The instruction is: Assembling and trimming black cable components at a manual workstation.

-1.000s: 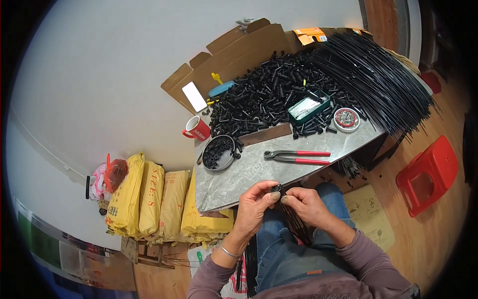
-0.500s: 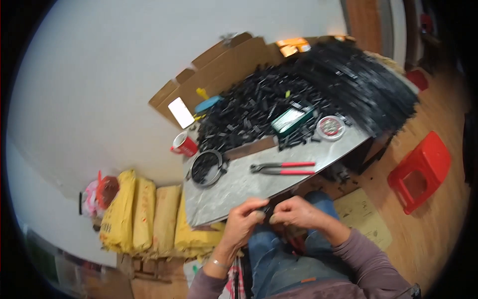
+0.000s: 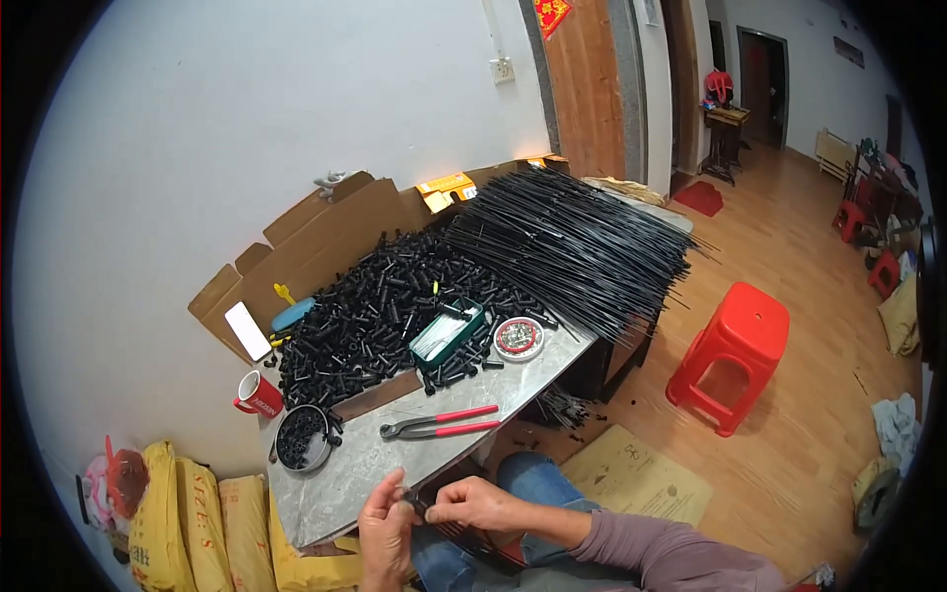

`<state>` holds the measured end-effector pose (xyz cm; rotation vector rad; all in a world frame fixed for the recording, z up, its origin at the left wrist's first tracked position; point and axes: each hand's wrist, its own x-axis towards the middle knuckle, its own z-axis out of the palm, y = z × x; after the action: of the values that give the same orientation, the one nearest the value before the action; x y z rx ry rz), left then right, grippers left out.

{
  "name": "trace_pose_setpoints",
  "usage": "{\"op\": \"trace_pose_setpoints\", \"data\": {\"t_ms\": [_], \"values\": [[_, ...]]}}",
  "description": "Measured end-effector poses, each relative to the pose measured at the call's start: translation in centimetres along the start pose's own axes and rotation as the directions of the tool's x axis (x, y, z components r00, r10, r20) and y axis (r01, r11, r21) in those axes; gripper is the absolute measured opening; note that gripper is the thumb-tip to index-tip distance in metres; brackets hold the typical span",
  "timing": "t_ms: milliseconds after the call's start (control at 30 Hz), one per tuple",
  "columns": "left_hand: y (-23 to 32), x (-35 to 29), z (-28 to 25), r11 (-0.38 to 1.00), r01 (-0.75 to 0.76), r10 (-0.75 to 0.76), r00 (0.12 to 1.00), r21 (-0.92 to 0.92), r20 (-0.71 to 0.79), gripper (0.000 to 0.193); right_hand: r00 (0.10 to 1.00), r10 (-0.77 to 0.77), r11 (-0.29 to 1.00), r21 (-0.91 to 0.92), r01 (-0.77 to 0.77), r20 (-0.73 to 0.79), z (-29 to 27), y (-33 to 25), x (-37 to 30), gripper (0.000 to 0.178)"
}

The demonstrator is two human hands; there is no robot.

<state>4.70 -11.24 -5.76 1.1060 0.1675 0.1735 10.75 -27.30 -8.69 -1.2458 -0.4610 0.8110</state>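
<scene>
Over my lap, at the table's front edge, my left hand [image 3: 385,528] and my right hand [image 3: 477,504] come close together. A small black part [image 3: 420,505] shows between their fingertips; its exact kind is too small and dark to tell. My right thumb and fingers pinch it from one side, while my left thumb and fingers close on the other. Just beyond on the grey tabletop lie end-cutting pliers [image 3: 441,423] with red handles. To their left stands a round metal bowl [image 3: 326,456] holding small black pieces.
A heap of short black parts [image 3: 365,306] covers the table's back. Long thin black rods [image 3: 582,257] lie stacked at the right. Nearby are a green box [image 3: 473,333], a tub of small metal pieces [image 3: 519,338] and a red mug [image 3: 264,397]. A red stool [image 3: 745,335] stands on the floor.
The view has swung up and to the right, bringing the doorway and far room into sight. Both hands stay close together around the small black part; the left index finger now points more upward.
</scene>
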Motion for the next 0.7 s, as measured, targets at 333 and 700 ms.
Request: {"op": "trace_pose_setpoints", "data": {"t_ms": [333, 700], "values": [[-1.6, -1.7, 2.9, 0.707, -0.239, 0.49, 0.845, 0.665, -0.217, 0.022, 0.902, -0.341, 0.925, -0.264, 0.272, -0.266, 2.9, 2.9, 1.0, 0.023], [-0.4, -2.0, 3.1, 0.497, -0.211, 0.558, 0.821, 0.842, -0.124, 0.017, 0.915, -0.224, 0.974, -0.097, 0.203, -0.336, 3.6, 0.8, 0.0, 0.011]]}}
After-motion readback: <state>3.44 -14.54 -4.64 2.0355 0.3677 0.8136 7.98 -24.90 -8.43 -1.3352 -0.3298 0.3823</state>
